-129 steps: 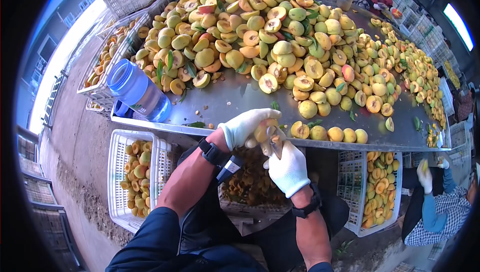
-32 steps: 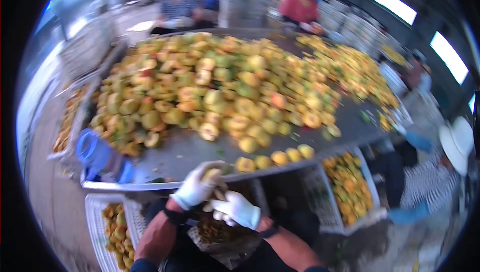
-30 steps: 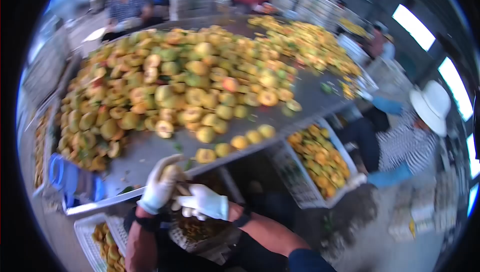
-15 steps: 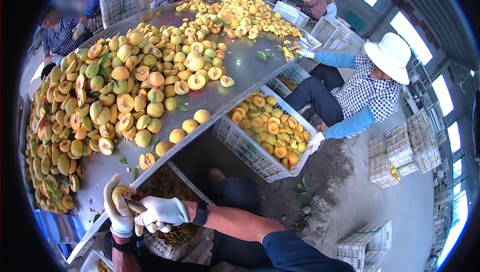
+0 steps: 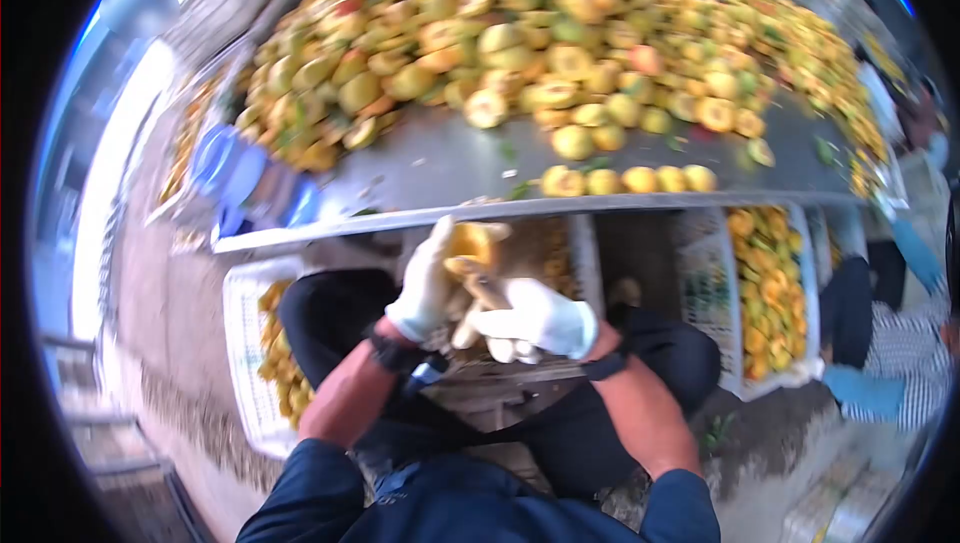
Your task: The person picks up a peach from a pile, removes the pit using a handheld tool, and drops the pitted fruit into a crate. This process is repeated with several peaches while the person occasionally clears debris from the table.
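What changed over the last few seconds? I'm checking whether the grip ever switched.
Only the view swung right, then back to the table. The left hand held the peach half throughout, and the right hand stayed against it with the tool, above the lap.

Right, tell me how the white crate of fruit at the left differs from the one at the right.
The white slatted plastic crate at the left lies partly under the person's knee, its yellow fruit showing only along one strip. The white slatted plastic crate at the right lies open to view, filled across with orange-yellow cut fruit, beside a co-worker's blue sleeve. Both sit below the metal table's edge.
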`<state>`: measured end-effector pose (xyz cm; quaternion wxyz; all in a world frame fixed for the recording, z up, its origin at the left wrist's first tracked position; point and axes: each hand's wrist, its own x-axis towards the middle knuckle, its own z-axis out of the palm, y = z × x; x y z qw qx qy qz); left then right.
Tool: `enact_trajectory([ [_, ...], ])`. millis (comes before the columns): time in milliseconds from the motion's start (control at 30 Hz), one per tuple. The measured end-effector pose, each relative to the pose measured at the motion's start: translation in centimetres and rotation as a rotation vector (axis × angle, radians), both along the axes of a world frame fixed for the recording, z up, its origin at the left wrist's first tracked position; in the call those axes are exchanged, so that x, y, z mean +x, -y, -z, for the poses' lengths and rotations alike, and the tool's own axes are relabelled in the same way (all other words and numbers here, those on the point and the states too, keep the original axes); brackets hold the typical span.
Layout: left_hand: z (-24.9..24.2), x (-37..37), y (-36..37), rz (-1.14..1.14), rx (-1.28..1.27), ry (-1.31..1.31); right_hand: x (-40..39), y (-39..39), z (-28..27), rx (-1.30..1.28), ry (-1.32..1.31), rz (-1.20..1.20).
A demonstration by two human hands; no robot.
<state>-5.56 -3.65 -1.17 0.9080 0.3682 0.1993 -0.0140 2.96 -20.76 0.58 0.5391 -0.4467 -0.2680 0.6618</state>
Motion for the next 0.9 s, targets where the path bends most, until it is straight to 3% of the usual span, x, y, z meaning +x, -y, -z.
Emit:
enact_trajectory([
  [33, 2.8, -1.1, -1.9, 0.129, -0.143, 0.163, -0.2, -0.4, -0.5, -0.023, 0.123, -0.041],
  [67, 1.2, -0.7, 0.2, -0.144, 0.079, -0.025, -0.9, -0.8, -0.3, -0.039, 0.156, -0.029],
  [100, 0.9, -0.6, 0.2, -0.208, -0.098, -0.084, -1.8, -0.9, -0.1, -0.058, 0.194, -0.006],
  [133, 1.7, -1.7, 0.1, -0.126, 0.148, -0.006, -2.2, -0.4, -0.2, -0.123, 0.345, -0.044],
  [167, 2.8, -3.0, -0.7, -0.044, 0.387, 0.056, -2.5, -0.4, 0.2, -0.006, 0.582, -0.008],
  [200, 3.0, -3.4, -1.4, -0.046, 0.290, 0.053, -2.4, -0.7, -0.1, -0.083, 0.680, -0.076],
  [233, 3.2, -3.8, -0.6, -0.076, 0.458, -0.013, -2.3, -0.8, -0.6, -0.159, 0.779, -0.143],
  [300, 6.2, -4.8, -0.8, -0.148, 0.782, 0.006, -2.8, -0.2, 3.3, 0.047, 1.382, -0.125],
  [367, 5.1, -5.9, -1.4, -0.245, 1.107, 0.046, -3.1, 0.0, 1.1, 0.216, 1.197, 0.035],
  [433, 4.7, -6.7, -2.4, -0.360, 1.239, 0.062, -3.0, -0.9, 2.4, -0.047, 1.424, -0.055],
  [500, 2.3, -8.0, -2.6, -0.412, 1.005, 0.027, -2.4, -1.4, 6.1, -0.500, 1.690, -0.246],
  [567, -0.9, -10.0, -3.1, -0.523, 1.165, 0.063, -2.8, -1.1, 4.9, -0.403, 1.675, -0.090],
  [633, -3.5, -13.0, -4.6, -0.754, 1.493, 0.132, -3.2, -1.4, 4.6, -0.362, 1.735, -0.042],
  [700, -5.8, -16.9, -7.1, -0.857, 1.760, 0.051, -3.5, -0.8, 5.9, -0.214, 1.810, 0.252],
  [733, -5.9, -18.8, -7.9, -0.938, 1.607, -0.132, -2.9, -1.2, 7.2, -0.157, 1.792, 0.192],
  [767, -5.6, -20.5, -9.5, -0.986, 1.674, -0.259, -2.9, -1.1, 8.3, -0.208, 1.791, 0.072],
  [800, -4.2, -22.7, -11.8, -0.938, 1.863, -0.378, -3.3, -1.4, 8.0, -0.434, 1.789, -0.233],
  [867, -1.6, -27.7, -15.3, -0.593, 2.085, -0.787, -4.1, -2.1, 6.5, -0.550, 1.638, -0.567],
  [900, -0.6, -29.5, -16.5, -0.431, 2.147, -0.975, -4.4, -2.3, 5.7, -0.538, 1.583, -0.617],
])
